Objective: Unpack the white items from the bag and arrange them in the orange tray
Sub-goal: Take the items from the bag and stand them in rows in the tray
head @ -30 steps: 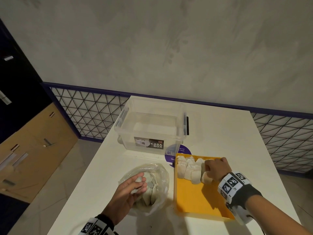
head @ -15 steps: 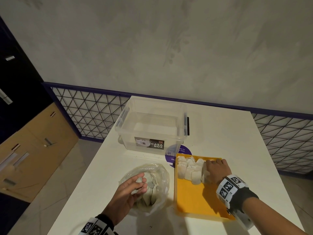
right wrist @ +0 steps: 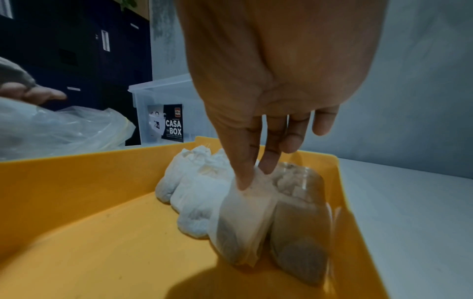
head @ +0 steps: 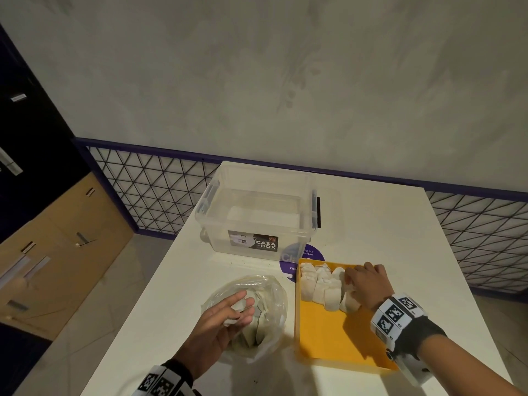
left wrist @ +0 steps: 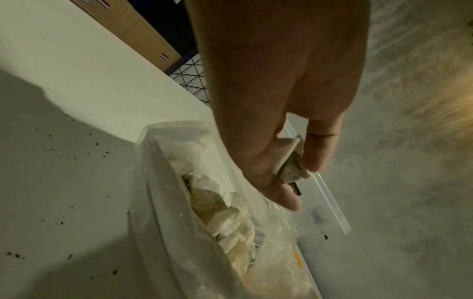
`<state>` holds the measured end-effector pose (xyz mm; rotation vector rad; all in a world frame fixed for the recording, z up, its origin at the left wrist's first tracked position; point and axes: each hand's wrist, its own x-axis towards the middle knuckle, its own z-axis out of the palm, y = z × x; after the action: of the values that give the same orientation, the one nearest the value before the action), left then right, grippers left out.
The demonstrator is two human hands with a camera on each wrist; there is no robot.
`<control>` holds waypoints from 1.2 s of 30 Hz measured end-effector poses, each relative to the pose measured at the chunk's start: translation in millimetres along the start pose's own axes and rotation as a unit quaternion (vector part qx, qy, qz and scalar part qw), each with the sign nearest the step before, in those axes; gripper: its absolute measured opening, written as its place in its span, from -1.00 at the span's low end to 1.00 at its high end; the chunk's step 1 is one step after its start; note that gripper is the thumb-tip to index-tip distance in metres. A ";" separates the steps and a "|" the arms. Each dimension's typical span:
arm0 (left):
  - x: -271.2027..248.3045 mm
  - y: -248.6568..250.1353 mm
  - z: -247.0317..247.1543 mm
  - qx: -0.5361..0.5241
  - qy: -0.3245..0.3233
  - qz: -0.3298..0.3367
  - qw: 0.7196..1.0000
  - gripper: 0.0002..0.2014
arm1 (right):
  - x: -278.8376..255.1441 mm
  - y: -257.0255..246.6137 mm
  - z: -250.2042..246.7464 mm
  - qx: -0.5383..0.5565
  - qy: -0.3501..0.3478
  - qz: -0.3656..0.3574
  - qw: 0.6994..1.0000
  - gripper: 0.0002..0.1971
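The right hand (head: pixel 366 284) has slid farther back along the pouches (head: pixel 323 285).

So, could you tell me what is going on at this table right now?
A person is moving small white pouches from a clear plastic bag into an orange tray. The left hand holds one pouch above the open bag, which still has more inside. The right hand presses on the row of pouches lined up along the tray's far end. The near part of the tray is bare. A clear storage box stands behind.
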<state>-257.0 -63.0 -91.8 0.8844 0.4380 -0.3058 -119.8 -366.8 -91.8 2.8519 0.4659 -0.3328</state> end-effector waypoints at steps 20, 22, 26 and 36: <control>-0.3 -1.5 13.6 0.047 0.029 0.018 0.998 -0.73 | -26.8 -72.7 -49.2 0.173 0.294 -0.236 0.910 -0.93; 2.5 -2.5 16.0 0.039 0.033 0.016 0.999 -0.73 | -32.9 -96.8 -57.7 0.162 0.267 -0.296 0.903 -0.86; -0.1 -1.0 22.8 0.027 0.007 0.019 0.999 -0.74 | -38.0 -139.7 -59.8 0.191 0.198 -0.369 0.888 -0.66; 0.5 -4.7 24.5 0.038 0.023 -0.019 0.999 -0.62 | -41.1 -145.9 -55.7 0.355 0.159 -0.295 0.873 -0.85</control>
<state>-252.7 -85.4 -81.7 0.9600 0.4895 -0.3401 -196.5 -229.2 -56.2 3.3990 1.5946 -0.1389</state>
